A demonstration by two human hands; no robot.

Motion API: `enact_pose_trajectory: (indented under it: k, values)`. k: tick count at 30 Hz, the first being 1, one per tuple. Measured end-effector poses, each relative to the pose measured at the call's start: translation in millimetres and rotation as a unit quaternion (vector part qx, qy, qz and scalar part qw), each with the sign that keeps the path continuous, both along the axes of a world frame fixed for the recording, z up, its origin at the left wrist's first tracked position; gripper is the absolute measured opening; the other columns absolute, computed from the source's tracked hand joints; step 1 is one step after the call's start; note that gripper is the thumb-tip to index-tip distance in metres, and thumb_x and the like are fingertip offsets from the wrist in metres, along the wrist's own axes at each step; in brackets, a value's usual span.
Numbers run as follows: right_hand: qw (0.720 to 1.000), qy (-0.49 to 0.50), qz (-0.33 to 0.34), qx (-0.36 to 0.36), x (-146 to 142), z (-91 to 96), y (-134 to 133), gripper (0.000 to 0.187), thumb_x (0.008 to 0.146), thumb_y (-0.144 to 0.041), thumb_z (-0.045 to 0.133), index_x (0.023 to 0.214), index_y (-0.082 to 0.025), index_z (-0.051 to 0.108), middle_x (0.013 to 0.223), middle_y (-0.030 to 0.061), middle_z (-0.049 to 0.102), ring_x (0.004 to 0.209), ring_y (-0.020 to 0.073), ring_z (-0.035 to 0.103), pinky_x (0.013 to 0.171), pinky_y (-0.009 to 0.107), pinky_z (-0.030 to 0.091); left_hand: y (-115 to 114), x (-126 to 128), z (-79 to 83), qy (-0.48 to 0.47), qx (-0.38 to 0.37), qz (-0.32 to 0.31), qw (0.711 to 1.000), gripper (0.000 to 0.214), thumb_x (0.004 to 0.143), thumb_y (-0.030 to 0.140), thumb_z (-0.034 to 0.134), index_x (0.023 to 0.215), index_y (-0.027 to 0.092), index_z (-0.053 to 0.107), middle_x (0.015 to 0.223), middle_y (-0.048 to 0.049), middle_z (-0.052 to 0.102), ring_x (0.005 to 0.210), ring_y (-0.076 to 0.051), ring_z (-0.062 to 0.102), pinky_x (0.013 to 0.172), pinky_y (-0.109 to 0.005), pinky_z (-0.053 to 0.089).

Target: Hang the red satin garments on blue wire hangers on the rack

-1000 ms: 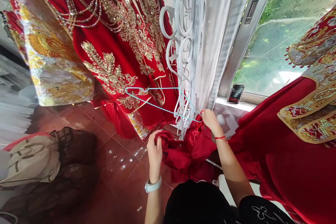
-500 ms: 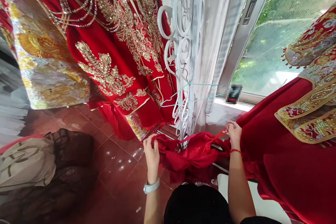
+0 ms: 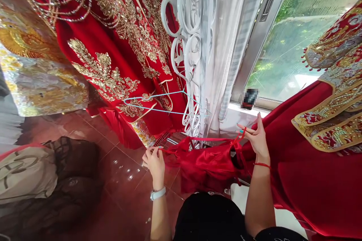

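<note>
A red satin garment (image 3: 206, 162) with thin straps is stretched between my hands, low in the middle. My left hand (image 3: 153, 162) pinches its left strap, a white watch on the wrist. My right hand (image 3: 256, 138) holds the right strap, some fingers stretched out, a red cord round the wrist. A light blue wire hanger (image 3: 164, 102) hangs on the white scrollwork stand (image 3: 189, 56) just above the garment, free of both hands.
A red gown with gold embroidery (image 3: 113, 45) hangs at the left, another red embroidered gown (image 3: 319, 150) at the right. White curtain (image 3: 226, 37) and window behind. A beige bag (image 3: 25, 169) and dark netting lie on the red tiled floor (image 3: 124, 180).
My hands have moved apart and pulled the red garment out flat by its straps. The blue hanger left my right hand and swung back to the left on the stand.
</note>
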State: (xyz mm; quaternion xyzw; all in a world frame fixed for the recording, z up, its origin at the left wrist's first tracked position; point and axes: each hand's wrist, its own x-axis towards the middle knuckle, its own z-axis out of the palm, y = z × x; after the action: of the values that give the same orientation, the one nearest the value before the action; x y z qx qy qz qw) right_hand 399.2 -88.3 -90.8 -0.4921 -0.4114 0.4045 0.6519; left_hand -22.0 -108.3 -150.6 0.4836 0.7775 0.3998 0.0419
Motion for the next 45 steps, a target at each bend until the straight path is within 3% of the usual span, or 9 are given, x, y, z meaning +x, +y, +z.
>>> enact_pose_trajectory:
  k: [4, 6, 12, 17, 20, 25, 30, 39, 45]
  values:
    - [0.999, -0.011, -0.038, 0.035, -4, 5.3, 8, 0.136, 0.065, -0.043, 0.092, 0.166, -0.029, 0.001, 0.102, 0.0084, 0.081, 0.085, 0.0256, 0.08, 0.072, 0.032, 0.066, 6, 6, -17.0, -0.161, 0.028, -0.103, 0.981, 0.028, 0.091, 0.042, 0.051, 0.082, 0.02, 0.065, 0.068, -0.0021, 0.057, 0.061, -0.017, 0.051, 0.063, -0.03, 0.044]
    - [0.998, -0.022, -0.048, 0.045, -5, 6.8, 11, 0.134, 0.066, -0.041, 0.091, 0.166, -0.028, 0.004, 0.101, 0.008, 0.082, 0.09, 0.0258, 0.08, 0.079, 0.034, 0.066, 9, 13, -23.3, -0.254, 0.046, -0.133, 0.957, 0.034, 0.087, 0.052, 0.055, 0.084, 0.019, 0.064, 0.063, 0.0009, 0.055, 0.055, -0.014, 0.049, 0.056, -0.027, 0.042]
    - [0.995, -0.067, -0.055, 0.053, -5, 5.3, 21, 0.128, 0.073, -0.043, 0.084, 0.166, -0.025, -0.003, 0.106, 0.0093, 0.081, 0.103, 0.027, 0.078, 0.092, 0.04, 0.062, 9, 33, -25.6, -0.45, 0.053, -0.159, 0.877, 0.064, 0.074, 0.061, 0.074, 0.118, 0.016, 0.067, 0.091, -0.0079, 0.075, 0.071, -0.015, 0.067, 0.069, -0.029, 0.056]
    - [0.992, -0.069, -0.091, 0.049, 0, 5.6, 30, 0.135, 0.07, -0.042, 0.084, 0.165, -0.024, -0.011, 0.11, 0.0099, 0.08, 0.115, 0.0271, 0.073, 0.092, 0.038, 0.062, 1, 28, -28.1, -0.527, -0.023, -0.129, 0.84, 0.092, 0.07, 0.056, 0.081, 0.148, 0.018, 0.05, 0.113, -0.0162, 0.077, 0.057, -0.01, 0.064, 0.052, -0.024, 0.051]
    - [0.995, -0.04, -0.077, 0.047, 4, 12.1, 32, 0.14, 0.067, -0.039, 0.087, 0.165, -0.024, -0.012, 0.108, 0.0085, 0.08, 0.115, 0.027, 0.074, 0.092, 0.038, 0.062, -3, 24, -31.7, -0.536, -0.056, -0.117, 0.834, 0.093, 0.069, 0.05, 0.084, 0.148, 0.016, 0.051, 0.108, -0.0165, 0.078, 0.053, -0.009, 0.062, 0.049, -0.021, 0.047]
    - [0.998, 0.013, 0.036, 0.043, 1, 26.2, 28, 0.142, 0.067, -0.038, 0.091, 0.164, -0.032, -0.013, 0.105, 0.005, 0.081, 0.117, 0.0266, 0.073, 0.097, 0.04, 0.061, -7, 25, -32.8, -0.532, -0.044, -0.108, 0.838, 0.098, 0.059, 0.063, 0.086, 0.14, 0.014, 0.059, 0.095, -0.0154, 0.08, 0.049, -0.009, 0.056, 0.046, -0.02, 0.042]
    - [0.995, 0.013, 0.098, 0.029, -21, 28.8, 30, 0.142, 0.067, -0.045, 0.091, 0.164, -0.033, -0.012, 0.106, 0.0059, 0.081, 0.116, 0.0269, 0.073, 0.097, 0.044, 0.061, -7, 25, -29.7, -0.499, -0.003, -0.13, 0.857, 0.086, 0.06, 0.068, 0.083, 0.126, 0.015, 0.066, 0.1, -0.0169, 0.08, 0.058, -0.011, 0.06, 0.062, -0.027, 0.052]
    - [0.992, -0.029, 0.106, 0.053, -57, 41.7, 63, 0.129, 0.073, -0.047, 0.083, 0.166, -0.023, -0.004, 0.1, 0.0088, 0.081, 0.116, 0.0255, 0.073, 0.088, 0.035, 0.062, -16, 12, -38.0, -0.488, 0.023, -0.103, 0.867, 0.076, 0.062, 0.067, 0.083, 0.118, 0.017, 0.067, 0.114, -0.0178, 0.077, 0.08, -0.018, 0.069, 0.066, -0.028, 0.053]
    - [0.987, -0.067, 0.136, 0.062, -66, 48.8, 76, 0.125, 0.076, -0.045, 0.08, 0.166, -0.024, -0.004, 0.104, 0.0095, 0.081, 0.106, 0.0264, 0.076, 0.078, 0.034, 0.063, -29, 14, -34.4, -0.507, 0.021, -0.097, 0.856, 0.077, 0.059, 0.066, 0.085, 0.116, 0.018, 0.067, 0.104, -0.0146, 0.079, 0.081, -0.02, 0.071, 0.063, -0.027, 0.053]
